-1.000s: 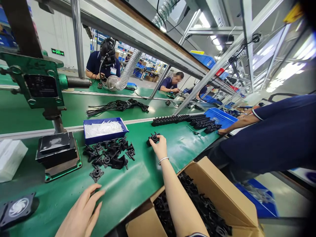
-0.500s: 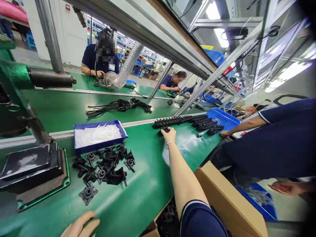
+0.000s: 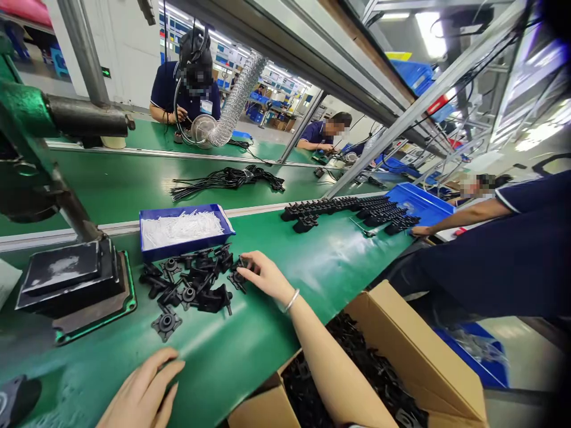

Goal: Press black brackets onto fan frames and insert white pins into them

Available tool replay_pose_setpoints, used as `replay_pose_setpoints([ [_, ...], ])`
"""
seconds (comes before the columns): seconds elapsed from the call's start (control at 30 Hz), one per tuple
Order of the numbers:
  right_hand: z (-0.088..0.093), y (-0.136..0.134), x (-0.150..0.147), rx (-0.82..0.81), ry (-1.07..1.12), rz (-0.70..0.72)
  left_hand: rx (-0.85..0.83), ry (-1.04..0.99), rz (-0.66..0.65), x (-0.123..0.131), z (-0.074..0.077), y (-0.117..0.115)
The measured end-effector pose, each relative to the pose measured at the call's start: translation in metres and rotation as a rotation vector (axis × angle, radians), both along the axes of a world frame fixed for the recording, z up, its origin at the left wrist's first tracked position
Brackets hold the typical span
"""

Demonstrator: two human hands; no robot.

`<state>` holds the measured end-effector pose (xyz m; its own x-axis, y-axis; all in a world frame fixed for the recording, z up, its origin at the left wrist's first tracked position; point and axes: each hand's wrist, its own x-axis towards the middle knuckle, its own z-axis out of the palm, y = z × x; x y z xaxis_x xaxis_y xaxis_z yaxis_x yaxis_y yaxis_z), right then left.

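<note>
My right hand (image 3: 265, 276) is at the right edge of a loose pile of black plastic parts (image 3: 190, 294). Its thumb and forefinger are apart, with their tips beside one black plastic part (image 3: 236, 278); I cannot tell whether they touch it. Each part has a flat four-cornered flange and a round collar. Low in the view, my left hand (image 3: 145, 386) is over the green mat with fingers loosely stretched, holding nothing. A single black part (image 3: 166, 324) lies above its fingertips. Farther right, similar black parts stand in rows (image 3: 379, 211), with one (image 3: 306, 223) in front.
Behind the pile sits a blue tray of thin white strips (image 3: 141, 235). A green machine with a black base (image 3: 71, 273) stands left. An open cardboard box (image 3: 414, 333) of black parts is below right. A co-worker's arm (image 3: 464, 217) reaches in beside a blue bin (image 3: 423, 202).
My right hand has left a black part at the front of the rows and moved left to the pile. The left hand shows more fully. The view has shifted.
</note>
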<state>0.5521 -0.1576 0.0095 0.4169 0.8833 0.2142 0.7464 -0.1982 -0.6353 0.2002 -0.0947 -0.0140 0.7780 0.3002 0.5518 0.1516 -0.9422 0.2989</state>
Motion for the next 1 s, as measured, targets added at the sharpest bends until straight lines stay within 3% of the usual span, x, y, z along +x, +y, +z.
replay_pose_setpoints([
  [0.1,0.0,0.006,-0.014,0.001,0.016,-0.032,-0.016,0.075,0.041,-0.008,0.02,-0.005],
  [0.2,0.003,0.008,-0.009,-0.005,0.063,-0.041,-0.004,0.152,0.131,-0.028,0.04,0.001],
  [0.33,0.017,0.005,-0.002,0.09,0.117,-0.104,0.079,0.323,0.366,-0.071,0.062,0.035],
  [0.43,0.045,-0.004,-0.023,0.203,0.25,-0.133,0.106,0.519,0.413,-0.099,0.072,0.059],
  [0.5,0.064,-0.01,-0.055,0.158,0.316,0.026,0.059,0.623,0.389,-0.107,0.077,0.067],
  [0.57,0.074,-0.012,-0.095,0.006,0.32,0.324,0.014,0.663,0.373,-0.106,0.081,0.067],
  [0.63,0.068,-0.008,-0.136,-0.146,0.332,0.603,-0.027,0.635,0.341,-0.102,0.083,0.061],
  [0.7,0.049,0.0,-0.168,-0.226,0.332,0.735,-0.094,0.553,0.277,-0.098,0.08,0.051],
  [0.83,0.016,0.008,-0.198,-0.193,0.192,0.655,-0.336,0.37,0.176,-0.095,0.067,0.03],
  [1.0,0.017,-0.01,-0.21,0.007,0.046,0.507,-0.622,0.136,0.192,-0.094,0.046,0.013],
])
